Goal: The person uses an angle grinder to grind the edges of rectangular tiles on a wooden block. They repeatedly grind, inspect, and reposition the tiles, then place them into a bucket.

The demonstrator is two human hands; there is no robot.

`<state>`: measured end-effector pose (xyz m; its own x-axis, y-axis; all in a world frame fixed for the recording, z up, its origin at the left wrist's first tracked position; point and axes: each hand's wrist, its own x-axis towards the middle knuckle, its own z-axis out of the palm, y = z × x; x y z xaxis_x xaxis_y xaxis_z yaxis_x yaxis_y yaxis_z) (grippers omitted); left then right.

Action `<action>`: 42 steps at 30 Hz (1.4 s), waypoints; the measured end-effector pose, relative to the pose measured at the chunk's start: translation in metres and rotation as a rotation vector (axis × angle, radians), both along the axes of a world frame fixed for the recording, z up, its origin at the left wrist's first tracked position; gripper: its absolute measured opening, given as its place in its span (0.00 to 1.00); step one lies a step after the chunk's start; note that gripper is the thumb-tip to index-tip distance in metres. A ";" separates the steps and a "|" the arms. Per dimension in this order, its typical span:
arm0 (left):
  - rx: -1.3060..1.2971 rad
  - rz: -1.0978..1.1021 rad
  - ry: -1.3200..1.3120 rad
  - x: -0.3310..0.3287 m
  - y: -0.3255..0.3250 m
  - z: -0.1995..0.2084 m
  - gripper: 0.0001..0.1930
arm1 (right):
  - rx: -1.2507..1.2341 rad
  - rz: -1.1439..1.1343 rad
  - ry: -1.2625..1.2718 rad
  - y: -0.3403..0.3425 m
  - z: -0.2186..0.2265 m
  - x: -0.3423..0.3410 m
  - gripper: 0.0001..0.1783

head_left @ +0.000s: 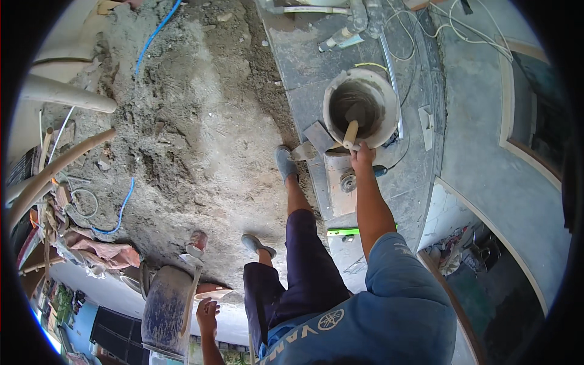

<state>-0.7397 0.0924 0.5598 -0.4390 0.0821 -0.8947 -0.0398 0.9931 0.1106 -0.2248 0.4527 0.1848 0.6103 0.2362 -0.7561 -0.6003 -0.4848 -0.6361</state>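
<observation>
Mortar lines a pale bucket (392, 112) on the grey tiled ledge. A trowel (351, 132) leans inside it, its light handle resting over the near rim. My right hand (362, 156) reaches forward with its fingers closed on that near rim, just beside the trowel handle. My left hand (208, 314) hangs low at my left side, holding nothing, its fingers loosely bent and apart. Close to it stand a blue, mortar-stained drum (167, 307) and a long wooden handle (192, 298).
An angle grinder (348, 183) lies near the bucket, beside a flat grey plate (319, 137). Nearer is a green spirit level (344, 232). Rough soil (201, 121) spreads left of the ledge. Wooden poles (61, 167) and a blue hose (125, 210) lie at left.
</observation>
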 end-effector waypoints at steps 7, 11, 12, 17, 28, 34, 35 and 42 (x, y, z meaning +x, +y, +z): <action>0.383 -0.026 0.035 0.008 -0.037 0.030 0.21 | 0.066 0.941 -0.054 -0.067 0.182 -0.069 0.26; 0.646 0.253 -0.005 -0.004 -0.083 0.077 0.36 | 0.203 1.378 0.032 -0.099 0.314 -0.198 0.23; 0.686 0.294 0.023 -0.009 -0.107 0.075 0.40 | 0.252 1.477 0.061 -0.109 0.330 -0.239 0.23; 0.875 0.877 -0.015 -0.040 -0.212 0.120 0.55 | 0.471 2.138 0.198 -0.201 0.422 -0.415 0.19; 1.287 1.755 0.359 -0.050 -0.424 0.155 0.31 | 0.788 3.102 0.398 -0.487 0.504 -0.725 0.16; 1.302 2.155 0.767 -0.033 -0.479 0.114 0.33 | 0.573 3.575 0.437 -0.635 0.502 -0.814 0.16; 1.282 2.212 0.848 -0.030 -0.490 0.102 0.34 | 0.459 3.607 0.624 -0.660 0.498 -0.830 0.18; 1.052 2.648 1.251 -0.013 -0.494 0.062 0.37 | -0.093 3.931 0.877 -0.757 0.468 -0.895 0.29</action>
